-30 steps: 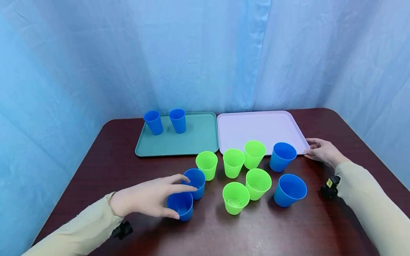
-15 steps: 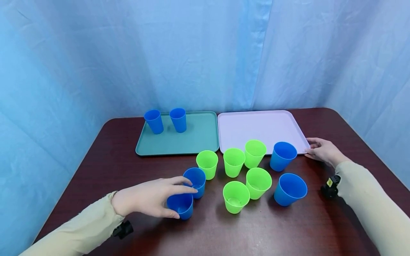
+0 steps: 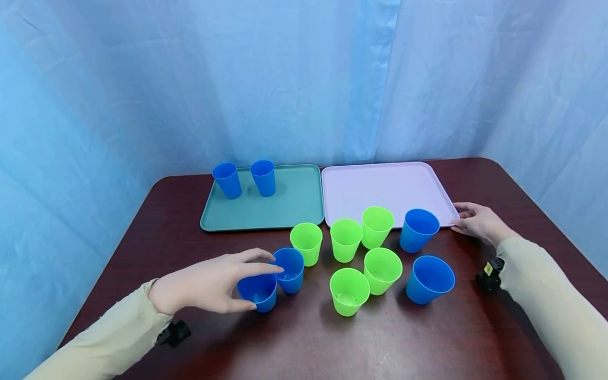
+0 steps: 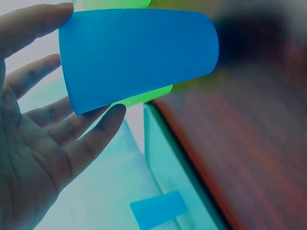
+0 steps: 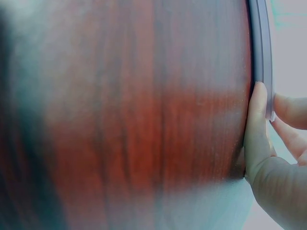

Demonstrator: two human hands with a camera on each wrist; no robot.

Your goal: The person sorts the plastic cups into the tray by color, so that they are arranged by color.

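The left hand (image 3: 204, 285) has its grip curled round a blue cup (image 3: 258, 292), thumb on the near side and fingers over the far rim. The cup's long axis looks roughly upright, mouth up, though the head view cannot settle whether its base touches the desk (image 3: 304, 343). It sits just beside another blue cup (image 3: 288, 270). The right hand (image 3: 480, 224) pinches the near right corner of the lilac tray (image 3: 385, 187), well to the right of the held cup.
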